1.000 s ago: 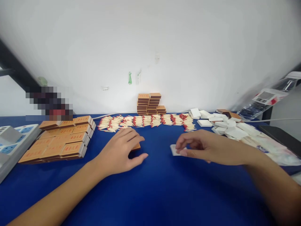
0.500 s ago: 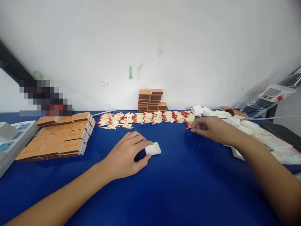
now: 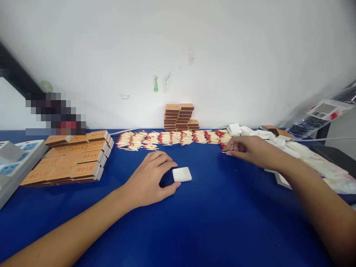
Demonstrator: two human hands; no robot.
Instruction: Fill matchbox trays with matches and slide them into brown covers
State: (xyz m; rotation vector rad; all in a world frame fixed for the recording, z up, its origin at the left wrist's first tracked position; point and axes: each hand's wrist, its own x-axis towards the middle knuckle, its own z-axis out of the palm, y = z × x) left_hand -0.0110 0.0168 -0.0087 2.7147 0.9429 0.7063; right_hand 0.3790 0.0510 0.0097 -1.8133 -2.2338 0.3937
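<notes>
A small white matchbox tray [image 3: 182, 174] lies on the blue table in front of me. My left hand [image 3: 152, 180] rests at its left side, thumb and forefinger spread apart around the near end, thumb tip close to the lower corner. At the right end of a long row of loose red-tipped matches [image 3: 169, 138], my right hand [image 3: 247, 149] has its thumb and fingers pinched on some matches. Red match heads show just left of those fingertips; the rest of what they grip is hidden.
Orange matchboxes [image 3: 80, 159] are piled in rows at left, beside a power strip [image 3: 16, 159]. More matchboxes [image 3: 179, 116] stand stacked against the white wall. White trays [image 3: 247, 130], a plastic bag [image 3: 322, 163] and a dark flat object [image 3: 330, 157] lie at right.
My left thumb and forefinger have spread and let go of the white tray. My right hand stays at the end of the match row. The view has shifted slightly.
</notes>
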